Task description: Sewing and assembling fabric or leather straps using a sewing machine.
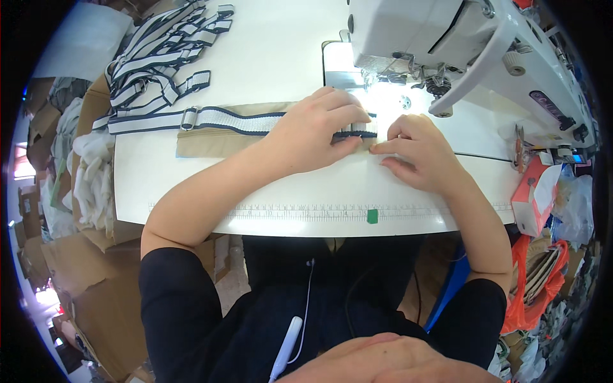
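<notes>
My left hand (322, 127) lies over a navy-edged white strap (236, 120), fingers curled on it and thumb at its lower edge. The strap has a metal slider (189, 119) and rests on khaki fabric (217, 145). Just right of the strap's end, my right hand (415, 150) has some fingers bent, with index fingertip and thumb apart near the fabric's edge; nothing visible is between them. Both hands are in front of the white sewing machine's lit needle area (399, 89). The fabric under my left hand is hidden.
A pile of striped straps (159, 57) lies back left on the white table (306, 185). Cardboard boxes (96, 306) and white cloth (92, 185) flank the left. A pink box (533, 198) and red bag (530, 306) are at the right. A printed ruler runs along the front edge.
</notes>
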`<state>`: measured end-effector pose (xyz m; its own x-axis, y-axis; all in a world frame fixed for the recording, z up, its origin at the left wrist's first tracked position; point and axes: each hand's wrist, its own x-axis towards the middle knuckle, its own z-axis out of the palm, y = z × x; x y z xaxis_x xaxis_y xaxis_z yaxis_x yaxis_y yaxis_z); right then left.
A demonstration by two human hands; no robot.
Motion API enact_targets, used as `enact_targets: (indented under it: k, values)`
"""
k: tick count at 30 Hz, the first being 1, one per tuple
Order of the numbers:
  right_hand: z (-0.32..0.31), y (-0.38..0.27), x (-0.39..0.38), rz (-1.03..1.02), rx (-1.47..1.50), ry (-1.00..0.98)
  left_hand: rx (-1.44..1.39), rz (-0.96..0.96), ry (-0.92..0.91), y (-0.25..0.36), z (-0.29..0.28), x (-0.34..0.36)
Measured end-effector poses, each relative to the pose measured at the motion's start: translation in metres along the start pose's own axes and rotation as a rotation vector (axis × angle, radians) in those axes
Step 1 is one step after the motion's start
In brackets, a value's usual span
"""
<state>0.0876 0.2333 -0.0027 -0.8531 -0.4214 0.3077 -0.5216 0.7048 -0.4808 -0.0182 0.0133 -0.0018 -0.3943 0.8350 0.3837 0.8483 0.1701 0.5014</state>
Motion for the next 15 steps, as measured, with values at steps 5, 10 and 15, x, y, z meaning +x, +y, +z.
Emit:
enact_targets:
  k: [5,10,15]
  values:
    - [-0.002,-0.002,0.0001,0.032,0.014,-0.008,0.024,0.014,-0.047,-0.0019,-0.0015,0.0013]
    - [-0.002,0.0002,0.0,0.0,0.023,-0.019,0.057,0.035,-0.024,-0.0025,0.0006,0.0011]
    - [-0.0037,-0.0017,-0.0011,0.001,0.03,-0.01,0.043,0.013,-0.014,-0.0004,0.0018,0.001]
